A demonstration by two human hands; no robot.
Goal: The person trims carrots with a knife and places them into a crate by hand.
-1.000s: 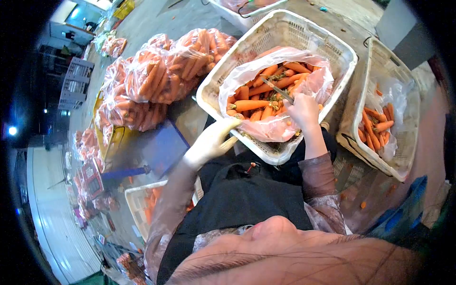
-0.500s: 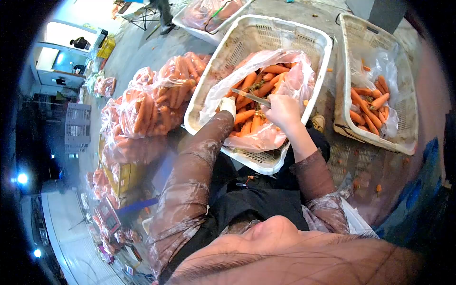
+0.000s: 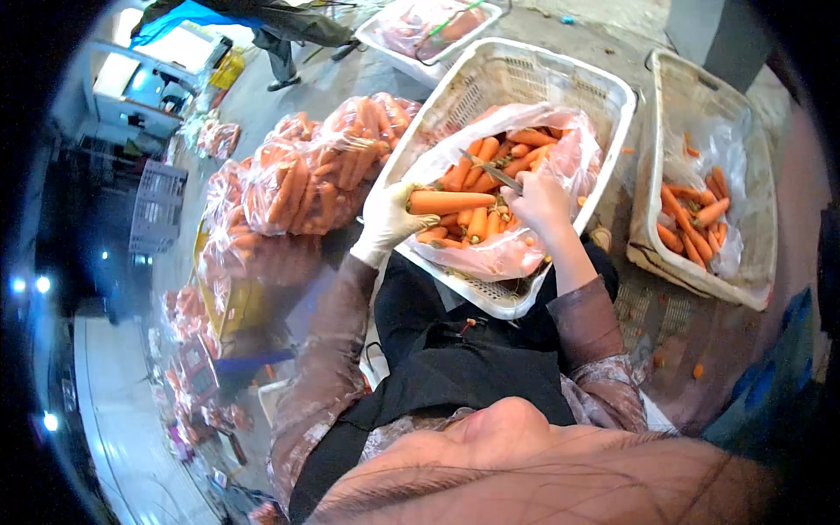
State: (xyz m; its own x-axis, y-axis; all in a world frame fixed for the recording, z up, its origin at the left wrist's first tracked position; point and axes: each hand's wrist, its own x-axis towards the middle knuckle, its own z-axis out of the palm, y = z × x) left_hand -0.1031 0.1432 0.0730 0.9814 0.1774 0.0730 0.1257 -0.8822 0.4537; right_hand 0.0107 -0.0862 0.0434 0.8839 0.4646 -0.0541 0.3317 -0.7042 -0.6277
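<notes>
Gloved fingers of the left hand [image 3: 391, 217] were curled partway closed around the broad end of a carrot [image 3: 451, 202], which lay sideways over the left side of an open plastic bag [image 3: 584, 166], its slimmer end toward the bare right hand [image 3: 538, 203]. That hand's fingers were wrapped around the handle of a knife [image 3: 492, 171], whose blade slanted out beyond the carrot and looked apart from it. More carrots [image 3: 477, 226] filled the bag, which sat inside a white plastic crate [image 3: 547, 77]. Handling the two well called, in my judgement, for a grip kept at the broad end, thumb and fingertips clear of the blade's line, because the glove looked too thin to protect much. Holding the carrot slightly above the loose heap would have steadied it, and keeping the edge off the bag's film seemed wise, since that looked easy to nick.
</notes>
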